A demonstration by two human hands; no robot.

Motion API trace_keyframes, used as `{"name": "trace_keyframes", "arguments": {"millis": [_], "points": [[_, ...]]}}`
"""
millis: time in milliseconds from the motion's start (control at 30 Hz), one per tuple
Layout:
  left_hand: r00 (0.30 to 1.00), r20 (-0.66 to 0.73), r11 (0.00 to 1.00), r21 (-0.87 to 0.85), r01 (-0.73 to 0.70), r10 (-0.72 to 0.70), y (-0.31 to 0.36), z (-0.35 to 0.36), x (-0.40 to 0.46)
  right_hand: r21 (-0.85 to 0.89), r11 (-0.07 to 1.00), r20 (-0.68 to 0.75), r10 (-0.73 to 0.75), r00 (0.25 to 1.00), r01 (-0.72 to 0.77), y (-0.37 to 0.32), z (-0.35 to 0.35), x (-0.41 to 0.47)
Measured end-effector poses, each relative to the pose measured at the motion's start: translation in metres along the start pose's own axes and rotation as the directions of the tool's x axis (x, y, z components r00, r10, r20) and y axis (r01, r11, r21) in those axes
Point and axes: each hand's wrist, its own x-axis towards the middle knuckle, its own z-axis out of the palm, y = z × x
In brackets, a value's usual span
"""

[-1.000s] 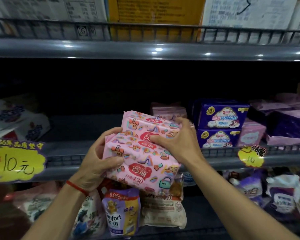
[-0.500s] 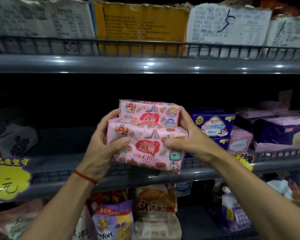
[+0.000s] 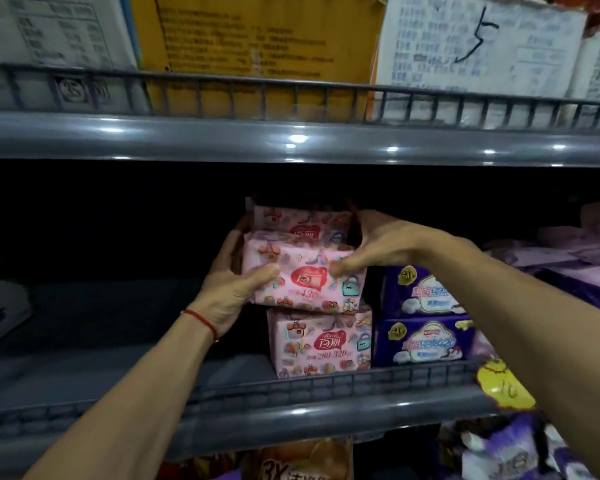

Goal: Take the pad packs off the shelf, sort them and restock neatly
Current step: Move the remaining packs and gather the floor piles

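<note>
Two pink patterned pad packs are held together inside the middle shelf: a front pack (image 3: 305, 275) and a second pack (image 3: 302, 220) behind and above it. My left hand (image 3: 231, 289) grips their left end, thumb on the front face. My right hand (image 3: 378, 244) grips the right end, thumb on the front pack. They sit on or just above a third pink pack (image 3: 321, 344) standing on the shelf; contact is unclear. Two purple pad packs (image 3: 421, 317) are stacked right beside it.
The grey shelf has a low wire rail (image 3: 326, 379) along its front. Its left part (image 3: 118, 323) is dark, with a white pack (image 3: 0, 310) at the far left. More purple and pink packs (image 3: 575, 271) lie at the right. Cardboard boxes (image 3: 257, 39) stand on the shelf above.
Both hands have carried the two pink packs up and forward, from in front of the shelf rail into the shelf, above the pink pack standing there. The camera has tilted upward.
</note>
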Motion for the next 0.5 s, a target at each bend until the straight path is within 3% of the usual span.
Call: {"name": "trace_keyframes", "arguments": {"millis": [233,367,500], "points": [[0.988,0.083,0.96,0.26,0.104,-0.129,-0.021,0.002,-0.008,-0.417,0.907,0.092,0.103,0.99,-0.056,0.001,0.005,0.012],[0.957,0.227,0.939,0.33,0.099,-0.18,-0.021,0.012,-0.003,-0.486,0.873,0.108,0.102,0.989,-0.037,-0.001,0.003,0.016],[0.971,0.175,0.932,0.351,0.093,-0.163,-0.027,0.025,-0.002,-0.524,0.849,0.068,0.123,0.99,-0.069,0.003,0.01,0.012]]}}
